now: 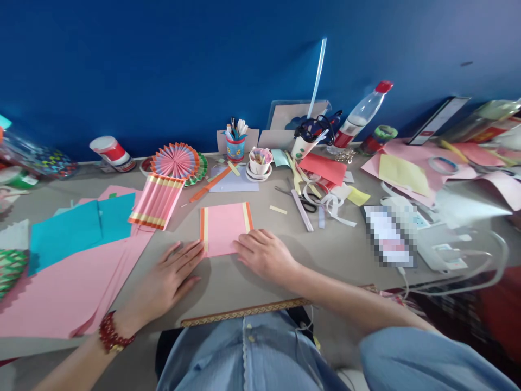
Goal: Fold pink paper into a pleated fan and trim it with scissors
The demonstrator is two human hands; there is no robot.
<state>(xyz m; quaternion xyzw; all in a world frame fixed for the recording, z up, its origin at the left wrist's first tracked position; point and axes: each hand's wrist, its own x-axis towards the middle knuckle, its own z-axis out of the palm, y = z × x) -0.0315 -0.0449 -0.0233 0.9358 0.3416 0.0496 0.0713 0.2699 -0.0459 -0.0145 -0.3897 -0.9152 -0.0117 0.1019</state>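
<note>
A pink paper sheet (226, 228) lies flat on the desk in front of me, with yellow and orange strips along its left and right sides. My left hand (173, 277) lies open, its fingers stretched and the fingertips at the sheet's lower left edge. A beaded red bracelet (114, 332) circles that wrist. Over the sheet's lower right corner, my right hand (266, 254) is closed, with bent fingers gripping the edge. To the left of the sheet rests a pleated pink paper strip (157, 200) with yellow and orange ends, beside a round pleated paper fan (175, 162).
Blue paper (77, 231) and large pink sheets (49, 298) cover the left side. Scissors (307, 203), paper scraps and a lilac stick (302, 210) lie right of centre. A phone (388, 236), power strip (427, 239) and cables occupy the right. Pen cups and a bottle (358, 119) line the wall.
</note>
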